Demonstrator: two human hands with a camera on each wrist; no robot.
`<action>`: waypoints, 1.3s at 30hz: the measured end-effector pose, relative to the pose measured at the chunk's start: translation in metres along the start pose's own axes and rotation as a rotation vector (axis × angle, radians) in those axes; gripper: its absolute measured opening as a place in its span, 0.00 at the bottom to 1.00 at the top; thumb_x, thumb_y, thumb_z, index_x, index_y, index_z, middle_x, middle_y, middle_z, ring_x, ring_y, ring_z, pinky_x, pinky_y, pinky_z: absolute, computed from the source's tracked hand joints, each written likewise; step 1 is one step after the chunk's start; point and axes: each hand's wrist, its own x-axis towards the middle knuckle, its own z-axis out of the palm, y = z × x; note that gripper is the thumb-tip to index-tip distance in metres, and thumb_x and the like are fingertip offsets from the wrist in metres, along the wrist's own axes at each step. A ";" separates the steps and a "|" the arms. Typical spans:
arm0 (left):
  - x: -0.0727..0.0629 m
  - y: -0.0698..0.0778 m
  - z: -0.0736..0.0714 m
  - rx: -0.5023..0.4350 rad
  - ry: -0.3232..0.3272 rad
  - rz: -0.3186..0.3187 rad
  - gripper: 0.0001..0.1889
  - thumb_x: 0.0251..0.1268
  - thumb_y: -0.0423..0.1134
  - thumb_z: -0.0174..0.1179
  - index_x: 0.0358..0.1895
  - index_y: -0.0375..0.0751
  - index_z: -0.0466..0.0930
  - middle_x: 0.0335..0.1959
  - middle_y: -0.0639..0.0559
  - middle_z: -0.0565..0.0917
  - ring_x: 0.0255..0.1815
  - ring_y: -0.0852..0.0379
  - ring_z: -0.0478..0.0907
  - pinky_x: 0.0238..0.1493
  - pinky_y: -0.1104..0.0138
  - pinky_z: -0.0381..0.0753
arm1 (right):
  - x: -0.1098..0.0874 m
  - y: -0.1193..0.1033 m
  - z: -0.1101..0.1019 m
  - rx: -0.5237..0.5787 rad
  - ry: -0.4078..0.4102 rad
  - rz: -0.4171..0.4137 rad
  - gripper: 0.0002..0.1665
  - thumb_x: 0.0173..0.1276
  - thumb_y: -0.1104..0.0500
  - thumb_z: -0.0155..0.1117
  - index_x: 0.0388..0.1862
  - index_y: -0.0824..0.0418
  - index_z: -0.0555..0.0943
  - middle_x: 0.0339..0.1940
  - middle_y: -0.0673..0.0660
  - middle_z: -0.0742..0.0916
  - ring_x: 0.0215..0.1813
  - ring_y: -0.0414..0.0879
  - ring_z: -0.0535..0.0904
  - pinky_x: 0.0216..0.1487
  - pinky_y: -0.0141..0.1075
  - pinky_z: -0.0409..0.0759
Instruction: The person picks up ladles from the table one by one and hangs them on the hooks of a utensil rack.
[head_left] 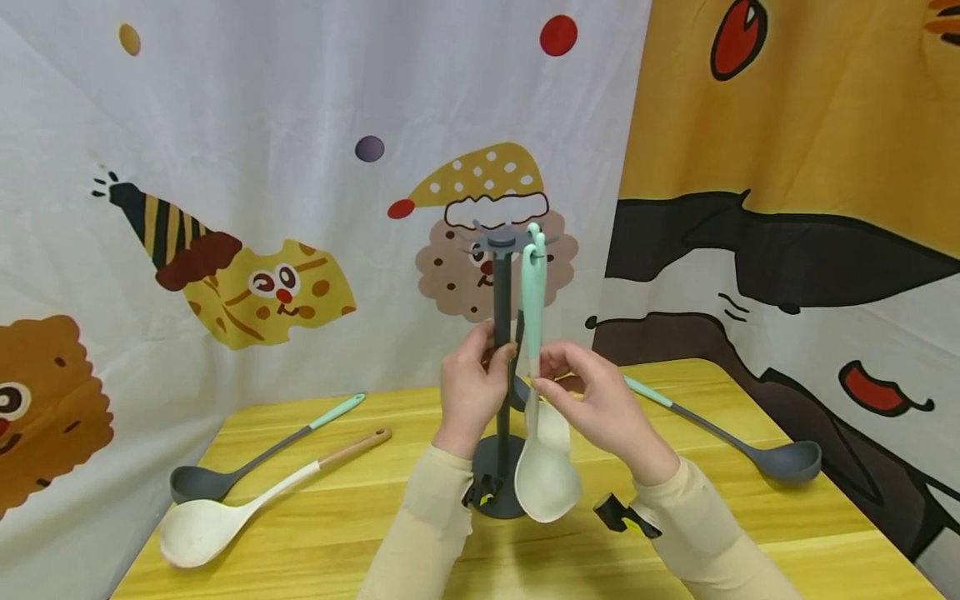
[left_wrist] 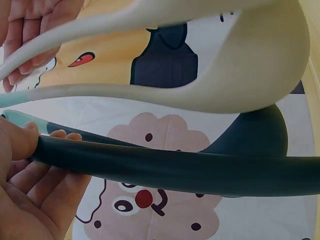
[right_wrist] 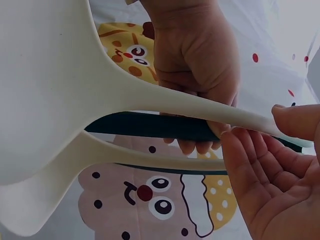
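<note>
My left hand [head_left: 468, 387] grips the pole of a dark grey utensil stand [head_left: 502, 292], thumb on one side and fingers on the other. A white ladle [head_left: 547, 483] with a mint handle hangs from the stand's right side. Its stem lies between the thumb and fingers of my right hand [head_left: 600, 404], which holds it lightly just below the mint part. Close behind hangs a second white utensil [right_wrist: 45, 205], its shape partly covered by the ladle. A dark grey ladle [left_wrist: 265, 135] hangs further back, mostly hidden by the pole in the left wrist view.
On the wooden table [head_left: 315, 542], a dark ladle [head_left: 202, 483] with a mint handle and a white ladle [head_left: 202, 533] with a wooden-coloured handle lie at left. Another dark ladle [head_left: 787, 462] lies at right. A cartoon-printed curtain [head_left: 300, 125] hangs behind.
</note>
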 end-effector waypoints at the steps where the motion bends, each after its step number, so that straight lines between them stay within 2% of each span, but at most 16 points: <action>1: 0.000 0.000 0.000 -0.002 0.001 -0.001 0.09 0.65 0.29 0.64 0.47 0.37 0.80 0.34 0.47 0.87 0.33 0.54 0.85 0.35 0.62 0.85 | -0.001 0.001 0.000 -0.001 -0.002 -0.009 0.15 0.66 0.68 0.68 0.51 0.63 0.80 0.40 0.51 0.84 0.42 0.43 0.82 0.44 0.38 0.84; 8: 0.000 0.000 0.001 -0.007 0.005 -0.005 0.09 0.65 0.30 0.64 0.48 0.37 0.81 0.34 0.48 0.87 0.33 0.55 0.85 0.35 0.63 0.84 | -0.008 0.011 -0.004 -0.011 -0.016 -0.066 0.20 0.67 0.69 0.67 0.57 0.63 0.79 0.47 0.53 0.86 0.48 0.46 0.83 0.49 0.39 0.82; 14: -0.001 0.000 0.001 -0.010 -0.008 -0.017 0.09 0.66 0.31 0.64 0.47 0.37 0.80 0.34 0.48 0.86 0.33 0.55 0.85 0.35 0.64 0.85 | -0.019 0.020 -0.010 -0.059 -0.007 -0.032 0.23 0.68 0.66 0.67 0.61 0.58 0.78 0.56 0.50 0.84 0.58 0.46 0.79 0.59 0.44 0.76; 20: 0.000 -0.002 0.002 -0.024 -0.002 -0.014 0.09 0.66 0.31 0.65 0.47 0.36 0.80 0.35 0.47 0.87 0.33 0.55 0.85 0.35 0.63 0.85 | -0.030 0.035 -0.018 -0.127 0.001 -0.033 0.30 0.66 0.66 0.68 0.66 0.57 0.76 0.63 0.52 0.81 0.65 0.50 0.74 0.63 0.50 0.71; 28: -0.001 -0.002 0.000 -0.047 0.001 -0.017 0.08 0.66 0.31 0.65 0.47 0.37 0.81 0.35 0.48 0.87 0.34 0.54 0.86 0.36 0.62 0.85 | -0.046 0.062 -0.026 -0.213 -0.079 -0.048 0.39 0.65 0.61 0.70 0.74 0.56 0.68 0.74 0.54 0.70 0.73 0.57 0.65 0.65 0.62 0.64; 34: -0.001 -0.002 0.001 -0.050 0.005 -0.004 0.09 0.65 0.30 0.65 0.47 0.37 0.81 0.36 0.47 0.87 0.35 0.54 0.86 0.37 0.62 0.85 | -0.055 0.079 -0.031 -0.264 -0.141 -0.080 0.42 0.67 0.51 0.68 0.77 0.56 0.64 0.77 0.57 0.66 0.77 0.55 0.57 0.65 0.66 0.60; 39: -0.001 -0.001 0.001 -0.052 0.021 0.009 0.09 0.65 0.30 0.65 0.47 0.37 0.82 0.35 0.48 0.87 0.34 0.55 0.86 0.35 0.62 0.85 | -0.060 0.088 -0.035 -0.295 -0.191 -0.065 0.45 0.64 0.54 0.70 0.78 0.57 0.62 0.79 0.57 0.63 0.79 0.55 0.53 0.66 0.68 0.57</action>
